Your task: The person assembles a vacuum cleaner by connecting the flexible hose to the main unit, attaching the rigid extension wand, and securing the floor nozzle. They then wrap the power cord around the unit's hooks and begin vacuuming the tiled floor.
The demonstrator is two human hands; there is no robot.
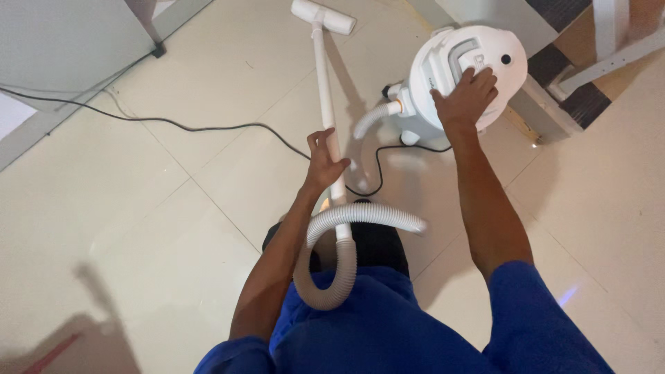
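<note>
Looping over my blue lap, the ribbed hose (332,277) is curling up toward my left hand (324,161), which is closing around the white wand (324,83). I am pressing my right hand (465,97) flat, fingers spread, gripping nothing, on the round white vacuum body (443,62) ahead on the tiled floor (138,208); switching on seems next

White vacuum canister (443,69), white wand (324,83), black cord (208,127), cream tiled floor (138,228).
</note>
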